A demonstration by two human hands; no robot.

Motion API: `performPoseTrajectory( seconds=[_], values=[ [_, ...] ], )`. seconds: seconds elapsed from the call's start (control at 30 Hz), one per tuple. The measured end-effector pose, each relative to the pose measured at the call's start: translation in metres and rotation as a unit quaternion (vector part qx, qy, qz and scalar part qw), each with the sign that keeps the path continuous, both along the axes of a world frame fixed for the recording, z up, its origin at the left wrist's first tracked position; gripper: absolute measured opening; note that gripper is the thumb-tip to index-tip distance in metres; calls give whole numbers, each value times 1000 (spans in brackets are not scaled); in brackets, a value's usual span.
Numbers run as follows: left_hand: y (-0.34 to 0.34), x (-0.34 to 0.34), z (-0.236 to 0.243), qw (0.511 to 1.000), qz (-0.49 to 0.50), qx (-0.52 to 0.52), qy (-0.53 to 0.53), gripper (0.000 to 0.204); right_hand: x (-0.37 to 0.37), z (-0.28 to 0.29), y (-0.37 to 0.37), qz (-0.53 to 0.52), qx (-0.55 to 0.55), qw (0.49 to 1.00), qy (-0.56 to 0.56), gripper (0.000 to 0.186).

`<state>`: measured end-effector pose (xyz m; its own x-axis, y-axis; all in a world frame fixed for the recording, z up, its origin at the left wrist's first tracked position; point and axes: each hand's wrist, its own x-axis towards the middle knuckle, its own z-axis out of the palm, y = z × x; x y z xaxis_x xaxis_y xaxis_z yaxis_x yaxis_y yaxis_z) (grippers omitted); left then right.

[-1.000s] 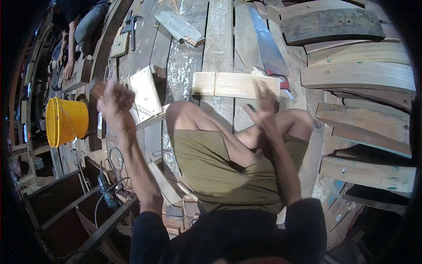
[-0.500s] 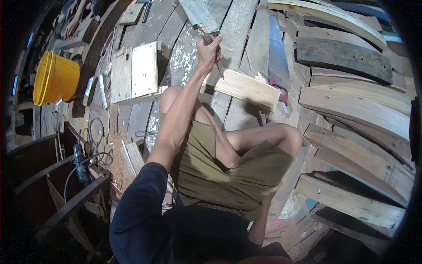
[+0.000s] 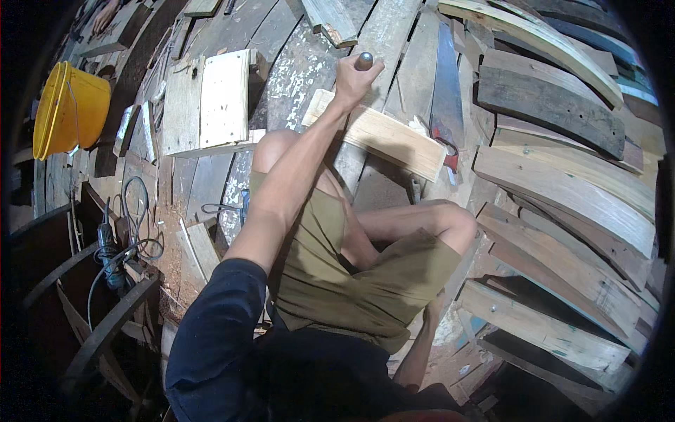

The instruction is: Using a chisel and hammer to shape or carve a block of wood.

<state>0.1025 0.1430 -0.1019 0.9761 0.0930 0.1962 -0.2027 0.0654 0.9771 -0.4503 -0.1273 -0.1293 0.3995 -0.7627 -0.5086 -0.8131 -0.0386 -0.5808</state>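
Note:
My left hand is stretched out ahead, its fingers wrapped around the handle of a hand tool. Only the handle's rounded, shiny end shows above the fist; the tool's working part is hidden, so its kind is unclear. Beneath that hand and forearm lies a pale wooden board, set crosswise in front of my crossed legs. My right hand is down beside my right thigh, mostly covered by the olive shorts, and its fingers cannot be made out.
Curved planks are stacked on the right. A handsaw with a red handle lies beyond the board. Left are a wooden block, a yellow bucket and a corded power tool. Another person's hand shows at top left.
The view has shifted, sliding the bucket and block leftward. My left hand has moved slightly right and lower, the tool's handle end now facing up, and the board's left end has come into sight.

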Motion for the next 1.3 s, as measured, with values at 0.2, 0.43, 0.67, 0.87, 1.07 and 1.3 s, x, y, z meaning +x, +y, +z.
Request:
performPoseTrajectory(
  seconds=[0.2, 0.43, 0.67, 0.87, 1.07, 1.3],
  values=[
    [-2, -4, -1, 999, 18, -26, 4, 40, 29, 70, -14, -61, -30, 997, 26, 38],
    [2, -4, -16, 1000, 0, -4, 2, 34, 44, 103, 48, -198, 69, 969, -131, 43],
    [-3, 3, -11, 988, -112, -81, 62, 31, 39, 136, 81, -219, -59, 941, -250, 33],
    [24, 0, -10, 989, -114, -23, 92, 28, 148, 185, 75, -130, 203, 929, -281, 22],
    [17, -16, -5, 992, -95, -32, 81, 27, 212, 131, 85, -45, 197, 919, -337, 23],
    [13, -9, -8, 995, -87, 21, 33, 34, 278, 218, 89, 55, 188, 912, -361, 29]
  ],
)
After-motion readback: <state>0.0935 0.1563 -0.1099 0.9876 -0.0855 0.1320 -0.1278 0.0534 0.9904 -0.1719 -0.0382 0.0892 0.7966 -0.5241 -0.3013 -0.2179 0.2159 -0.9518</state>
